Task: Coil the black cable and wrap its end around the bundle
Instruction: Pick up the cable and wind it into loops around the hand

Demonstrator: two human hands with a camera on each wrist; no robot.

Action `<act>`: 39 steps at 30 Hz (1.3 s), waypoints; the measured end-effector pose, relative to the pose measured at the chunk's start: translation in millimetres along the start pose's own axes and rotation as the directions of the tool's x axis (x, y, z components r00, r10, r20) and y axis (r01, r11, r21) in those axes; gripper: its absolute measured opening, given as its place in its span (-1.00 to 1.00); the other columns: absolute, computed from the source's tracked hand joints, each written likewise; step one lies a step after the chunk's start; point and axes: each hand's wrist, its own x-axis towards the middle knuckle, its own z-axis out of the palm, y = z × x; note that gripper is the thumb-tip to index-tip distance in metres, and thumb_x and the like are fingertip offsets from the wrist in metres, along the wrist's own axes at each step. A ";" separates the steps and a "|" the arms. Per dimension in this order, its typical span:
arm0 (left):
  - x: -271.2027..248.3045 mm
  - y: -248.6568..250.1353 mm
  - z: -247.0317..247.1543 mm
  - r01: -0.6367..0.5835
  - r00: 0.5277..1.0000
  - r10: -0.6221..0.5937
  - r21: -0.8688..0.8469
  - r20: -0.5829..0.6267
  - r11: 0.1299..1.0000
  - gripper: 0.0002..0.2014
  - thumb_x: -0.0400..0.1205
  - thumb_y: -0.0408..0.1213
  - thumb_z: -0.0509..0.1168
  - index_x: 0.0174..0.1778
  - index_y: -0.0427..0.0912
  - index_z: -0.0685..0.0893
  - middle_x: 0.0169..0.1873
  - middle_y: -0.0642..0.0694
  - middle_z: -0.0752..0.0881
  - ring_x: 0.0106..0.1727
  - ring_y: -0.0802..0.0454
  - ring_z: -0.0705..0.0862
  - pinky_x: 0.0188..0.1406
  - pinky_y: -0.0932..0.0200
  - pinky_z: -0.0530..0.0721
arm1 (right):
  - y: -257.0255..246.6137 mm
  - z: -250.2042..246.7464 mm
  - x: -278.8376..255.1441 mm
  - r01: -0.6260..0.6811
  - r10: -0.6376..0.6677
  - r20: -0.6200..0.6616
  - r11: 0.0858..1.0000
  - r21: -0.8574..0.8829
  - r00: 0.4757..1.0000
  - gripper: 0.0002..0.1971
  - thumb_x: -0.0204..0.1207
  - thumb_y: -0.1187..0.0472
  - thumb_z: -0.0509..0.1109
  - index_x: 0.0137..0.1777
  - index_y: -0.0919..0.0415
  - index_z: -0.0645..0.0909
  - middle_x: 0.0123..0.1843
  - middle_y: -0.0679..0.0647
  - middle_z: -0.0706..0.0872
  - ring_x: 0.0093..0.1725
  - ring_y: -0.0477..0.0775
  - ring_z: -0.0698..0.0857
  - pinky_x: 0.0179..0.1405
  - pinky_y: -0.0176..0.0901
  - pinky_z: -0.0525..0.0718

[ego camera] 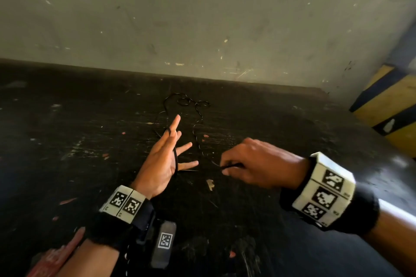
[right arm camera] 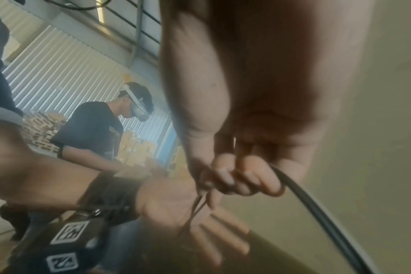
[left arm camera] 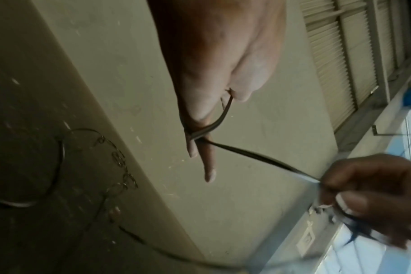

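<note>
A thin black cable lies in loose kinks on the dark table top near the wall. One strand runs over my left hand, from the crook of the thumb across the palm and round the index and middle fingers. That hand is held up with straight, spread fingers. From there the cable stretches taut to my right hand, which pinches it between thumb and curled fingertips. Beyond the pinch, the cable trails down toward the table.
A scuffed pale wall stands behind the table. A yellow and dark striped post is at the right. Small scraps dot the table. A red object shows at lower left. Another person stands off to my left.
</note>
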 end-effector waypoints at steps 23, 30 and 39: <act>-30.5 19.1 28.4 0.282 0.691 -0.225 0.030 0.687 0.959 -0.56 0.64 0.18 -0.12 0.47 0.58 0.22 0.48 -0.24 0.54 0.16 -0.31 0.73 -0.44 -0.02 0.82 | 60.1 -36.1 54.6 0.054 -0.013 -0.395 0.994 0.094 0.918 -0.64 0.53 -0.07 0.30 -0.19 0.24 0.70 -0.31 0.07 0.69 -0.41 -0.06 0.63 -0.42 -0.33 0.55; 2.2 53.1 29.8 0.092 0.881 0.051 -0.276 0.470 0.957 -0.50 0.65 0.14 -0.08 0.56 0.43 0.18 0.46 -0.30 0.55 0.12 -0.32 0.76 -0.32 -0.09 0.83 | 27.0 67.6 56.8 0.084 0.143 -0.377 0.847 0.525 0.915 -0.70 0.66 0.18 0.15 -0.03 0.33 0.68 -0.34 0.18 0.68 -0.41 -0.14 0.62 -0.39 -0.29 0.56; 18.4 32.2 19.2 -0.091 0.982 0.078 0.069 0.171 0.993 -0.42 0.55 0.22 0.00 0.54 0.52 0.06 0.56 -0.20 0.41 0.18 -0.27 0.75 -0.03 -0.33 0.75 | -21.7 35.4 36.5 0.000 -0.017 0.038 0.918 0.397 0.999 -0.84 0.65 0.19 0.25 0.10 0.19 0.62 -0.35 -0.14 0.64 -0.40 -0.24 0.64 -0.24 -0.24 0.72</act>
